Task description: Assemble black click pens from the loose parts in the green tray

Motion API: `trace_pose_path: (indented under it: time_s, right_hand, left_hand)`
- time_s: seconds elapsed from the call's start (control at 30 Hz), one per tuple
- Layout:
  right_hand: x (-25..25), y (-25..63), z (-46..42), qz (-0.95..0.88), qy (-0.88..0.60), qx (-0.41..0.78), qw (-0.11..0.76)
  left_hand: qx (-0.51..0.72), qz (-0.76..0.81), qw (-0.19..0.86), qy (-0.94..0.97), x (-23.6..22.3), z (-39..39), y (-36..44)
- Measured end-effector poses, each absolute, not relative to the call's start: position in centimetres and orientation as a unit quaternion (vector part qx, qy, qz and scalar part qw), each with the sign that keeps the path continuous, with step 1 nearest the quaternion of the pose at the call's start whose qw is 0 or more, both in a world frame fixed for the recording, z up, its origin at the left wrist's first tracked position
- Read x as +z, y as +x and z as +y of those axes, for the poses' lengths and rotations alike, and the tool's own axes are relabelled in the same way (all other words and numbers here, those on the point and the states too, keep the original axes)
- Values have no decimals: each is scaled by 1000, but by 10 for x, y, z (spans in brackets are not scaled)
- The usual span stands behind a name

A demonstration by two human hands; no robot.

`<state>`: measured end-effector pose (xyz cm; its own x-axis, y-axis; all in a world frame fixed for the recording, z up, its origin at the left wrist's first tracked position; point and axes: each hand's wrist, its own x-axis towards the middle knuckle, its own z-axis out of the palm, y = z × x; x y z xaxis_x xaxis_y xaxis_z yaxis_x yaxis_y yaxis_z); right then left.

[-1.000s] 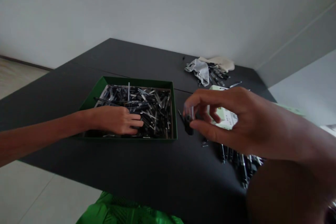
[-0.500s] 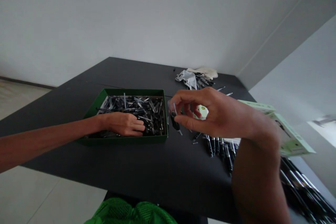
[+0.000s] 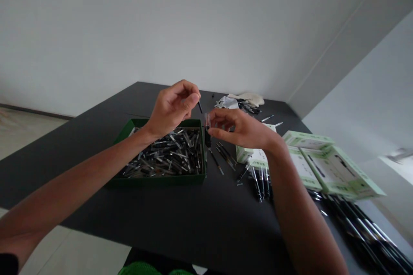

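My left hand (image 3: 176, 105) is raised over the green box, thumb and fingers pinched on a thin dark pen refill (image 3: 200, 106) that slants down to the right. Just to its right, my right hand (image 3: 230, 124) grips a pen barrel (image 3: 208, 131), clear at its upper end and black lower down, held roughly upright. The refill's lower end is close to the barrel's clear top; whether they touch I cannot tell. Below my left forearm, the green box (image 3: 161, 180) is filled with a jumble of clear and black pen parts (image 3: 172, 152).
Several loose refills (image 3: 226, 154) lie right of the box on the dark table (image 3: 180, 219). Green-and-white cartons (image 3: 335, 172) stand at the right, near rows of black pens (image 3: 364, 227). Pale gloves (image 3: 248, 99) and more pens lie at the back.
My left hand has come up out of the box with a refill and moved right, close to my right hand. The pen barrel in my right hand now stands more upright.
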<state>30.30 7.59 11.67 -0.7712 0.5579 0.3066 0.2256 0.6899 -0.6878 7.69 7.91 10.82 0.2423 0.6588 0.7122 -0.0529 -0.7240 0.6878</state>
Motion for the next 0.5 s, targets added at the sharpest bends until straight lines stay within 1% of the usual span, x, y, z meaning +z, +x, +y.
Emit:
trace_pose_path:
  time_s: [0.13,0.33,0.5]
  right_hand:
    - [116,301,76,-881,-213,342,249]
    - [112,297,78,-888,-193,339,242]
    - [111,294,76,-896,-201,330,218]
  left_hand:
    - [556,233,314,734,107,78,81]
    - [574,229,321,718,108,79,73]
    - [508,245,288,774,105,74,70]
